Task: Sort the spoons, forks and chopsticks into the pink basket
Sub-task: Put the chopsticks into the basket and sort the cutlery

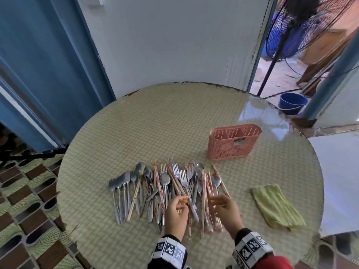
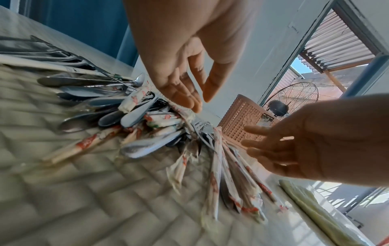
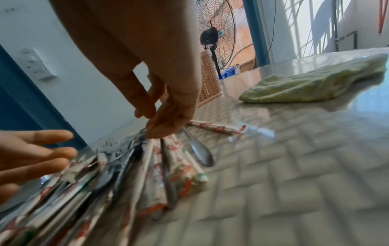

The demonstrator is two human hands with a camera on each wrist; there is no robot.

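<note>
Two hands, the left hand (image 1: 175, 211) and right hand (image 1: 225, 207), are hovering loosely open and holding nothing over the mixed spoons, forks and wrapped chopsticks (image 1: 165, 189) on the desk (image 1: 155, 121), seemingly choosing a first piece for the pink basket (image 1: 232, 145) waiting unfilled nearby.
</note>
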